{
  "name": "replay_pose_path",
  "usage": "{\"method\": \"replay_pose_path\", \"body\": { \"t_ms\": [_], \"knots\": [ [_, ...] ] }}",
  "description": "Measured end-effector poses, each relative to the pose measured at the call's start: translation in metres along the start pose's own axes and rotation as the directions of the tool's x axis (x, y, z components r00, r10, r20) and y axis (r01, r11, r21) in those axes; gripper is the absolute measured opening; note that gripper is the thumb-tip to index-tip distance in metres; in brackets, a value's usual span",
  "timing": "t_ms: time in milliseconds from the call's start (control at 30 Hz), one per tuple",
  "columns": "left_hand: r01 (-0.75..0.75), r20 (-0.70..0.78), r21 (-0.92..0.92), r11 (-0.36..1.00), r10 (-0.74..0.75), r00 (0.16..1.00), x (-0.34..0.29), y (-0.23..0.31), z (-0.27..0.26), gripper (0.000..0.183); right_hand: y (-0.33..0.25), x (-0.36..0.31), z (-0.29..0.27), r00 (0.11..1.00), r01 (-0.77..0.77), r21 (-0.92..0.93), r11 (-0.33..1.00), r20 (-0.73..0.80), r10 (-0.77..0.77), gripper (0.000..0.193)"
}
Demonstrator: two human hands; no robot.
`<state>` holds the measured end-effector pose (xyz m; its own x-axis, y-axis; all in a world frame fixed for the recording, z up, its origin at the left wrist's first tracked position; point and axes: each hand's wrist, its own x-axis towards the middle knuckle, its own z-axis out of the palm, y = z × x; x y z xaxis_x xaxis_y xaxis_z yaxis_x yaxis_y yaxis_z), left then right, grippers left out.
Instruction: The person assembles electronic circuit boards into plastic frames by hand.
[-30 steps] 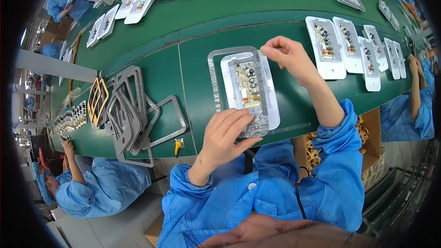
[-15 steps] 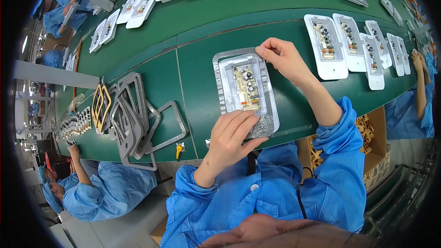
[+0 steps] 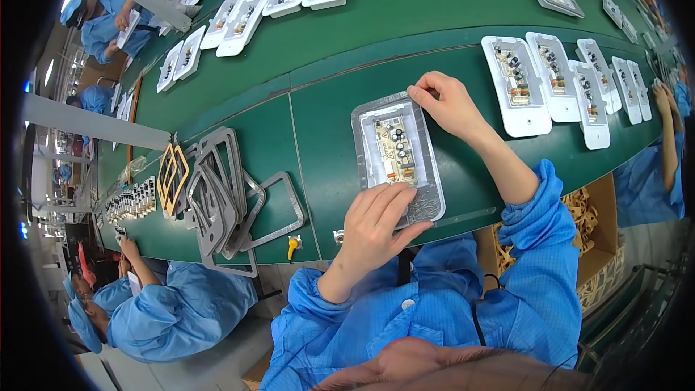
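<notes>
A white plastic housing [image 3: 369, 146] holding a circuit board [image 3: 394, 150] lies in front of me. Over its rim rests a grey foil-like frame gasket [image 3: 427, 199], covering most of the white edge. My right hand [image 3: 445, 105] pinches the gasket at the far right corner, thumb and forefinger together. My left hand [image 3: 376, 224] is spread across the near left end, fingers stretched over the gasket and the board's lower edge, with nothing gripped. The fingers hide part of the near left corner.
Left of me lies a pile of grey frame gaskets [image 3: 217, 195] with yellow-edged frames [image 3: 172, 177] beside it. More white housings with boards [image 3: 515, 87] stand at right and along the far side. A yellow connector [image 3: 293, 247] sits at the near edge. Co-workers [image 3: 174, 304] sit nearby.
The gasket has shifted from crooked, with its far end sticking out past the housing, to lying in line with the rim. Both hands stay at their corners. The whole view has shifted slightly.
</notes>
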<state>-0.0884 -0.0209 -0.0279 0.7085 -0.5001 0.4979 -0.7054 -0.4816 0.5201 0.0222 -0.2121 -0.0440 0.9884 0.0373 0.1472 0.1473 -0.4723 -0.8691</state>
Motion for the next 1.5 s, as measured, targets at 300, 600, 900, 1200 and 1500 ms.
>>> {"method": "replay_pose_path", "body": {
  "t_ms": [300,600,900,1200,1500],
  "knots": [
    [0.003,0.008,0.026,1.0,-0.003,1.0,0.0,0.002,0.001,0.048,0.001,0.001,0.0,1.0,-0.007,-0.009,1.0,0.02,0.007,0.023],
    [0.01,-0.008,0.011,1.0,-0.01,1.0,0.001,0.005,0.001,0.049,0.001,-0.001,0.003,1.0,-0.004,0.002,1.0,0.009,0.004,0.024],
    [-0.015,-0.034,0.06,0.998,0.017,0.999,0.003,0.005,0.0,0.049,-0.003,0.002,0.008,0.994,0.096,0.182,0.979,-0.059,-0.087,0.02],
    [0.0,-0.041,0.063,0.998,0.003,0.999,0.003,0.007,0.001,0.047,0.0,0.003,0.011,0.992,0.107,0.003,0.994,-0.067,-0.106,0.021],
    [0.007,-0.041,0.053,0.999,-0.005,0.999,0.001,0.009,0.005,0.046,0.005,0.0,0.011,0.992,0.102,-0.062,0.993,-0.072,-0.106,0.022]
  ]
}}
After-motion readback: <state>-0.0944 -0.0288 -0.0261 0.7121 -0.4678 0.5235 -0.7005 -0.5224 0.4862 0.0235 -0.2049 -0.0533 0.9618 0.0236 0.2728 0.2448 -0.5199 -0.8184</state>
